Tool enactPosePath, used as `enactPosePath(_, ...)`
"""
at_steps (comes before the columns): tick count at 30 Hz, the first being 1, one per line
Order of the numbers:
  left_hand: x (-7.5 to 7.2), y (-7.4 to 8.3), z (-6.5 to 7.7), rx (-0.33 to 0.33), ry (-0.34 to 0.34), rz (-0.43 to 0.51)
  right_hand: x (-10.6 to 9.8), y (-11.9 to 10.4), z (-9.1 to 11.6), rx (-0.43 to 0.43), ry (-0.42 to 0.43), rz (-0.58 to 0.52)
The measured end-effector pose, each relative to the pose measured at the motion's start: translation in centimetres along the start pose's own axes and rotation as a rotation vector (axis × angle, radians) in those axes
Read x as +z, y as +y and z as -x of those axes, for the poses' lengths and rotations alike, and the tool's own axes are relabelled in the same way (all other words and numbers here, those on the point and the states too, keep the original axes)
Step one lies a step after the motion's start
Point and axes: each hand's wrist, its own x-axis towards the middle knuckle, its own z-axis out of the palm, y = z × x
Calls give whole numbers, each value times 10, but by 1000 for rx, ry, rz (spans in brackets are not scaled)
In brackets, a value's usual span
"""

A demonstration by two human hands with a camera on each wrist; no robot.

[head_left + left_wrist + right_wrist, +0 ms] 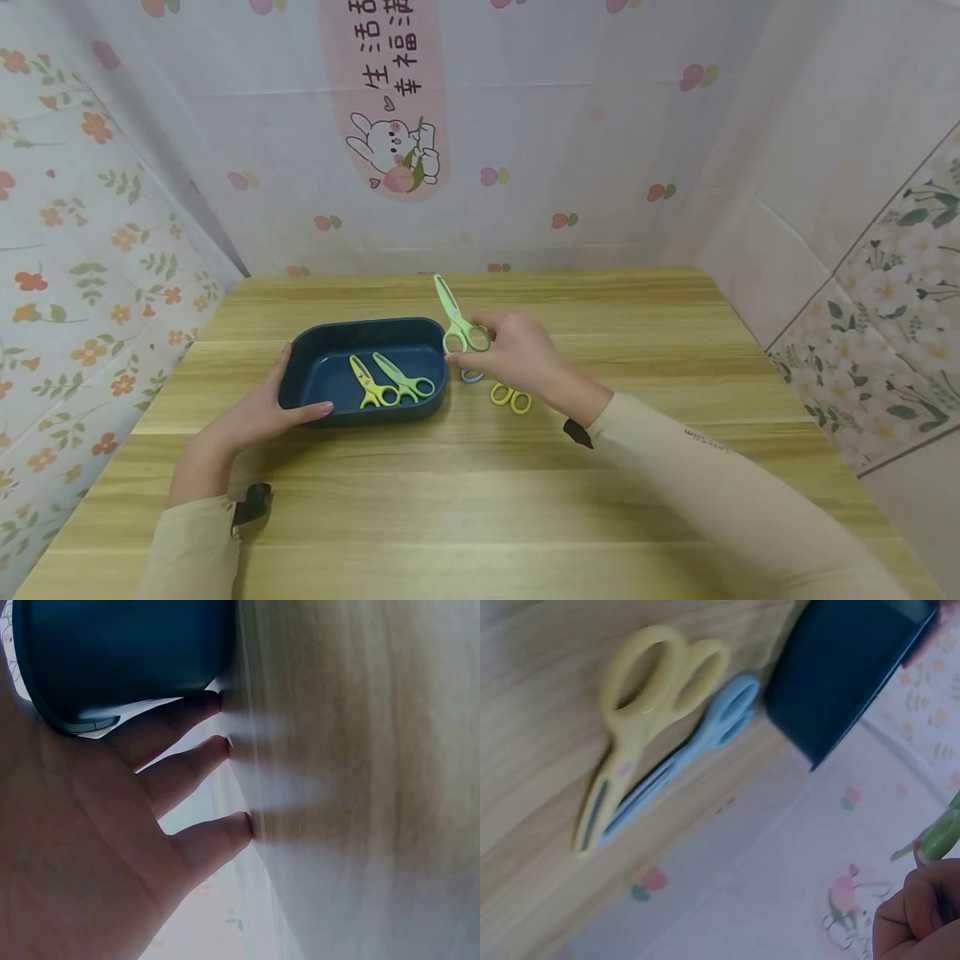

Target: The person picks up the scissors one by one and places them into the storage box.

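Observation:
A dark blue bin (352,327) stands on the table. My left hand (251,412) holds its left end, thumb over the front rim; in the left wrist view several fingertips (238,825) touch the tabletop. Inside the bin lie yellow scissors (367,382) and green scissors (401,379) side by side. Just past the bin's right end my right hand (517,350) pinches another pair of light green scissors (450,304) by the handle loops, blades pointing up and away. Below that hand, yellow scissors (634,712) and blue scissors (697,746) rest on the table, partly hidden in the head view.
The wooden table (480,517) reaches back to a printed curtain (570,150) with a rabbit picture. Floral cloth (90,250) hangs along the left side, and another patterned panel (892,308) stands on the right.

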Motion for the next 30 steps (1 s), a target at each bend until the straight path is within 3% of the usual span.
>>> enactPosePath(9, 0, 0, -1, 18, 6, 10, 16, -34, -18, -96, -94, 161)
enactPosePath(15, 2, -2, -2, 23, 10, 8, 27, -54, -31, -104, -185, 216)
enactPosePath(19, 1, -3, -1, 21, 12, 0, 38, -61, -40, -80, -287, 161)
enactPosePath(30, 1, 0, 0, 23, 1, -4, 66, -62, -65, 28, -593, -119)
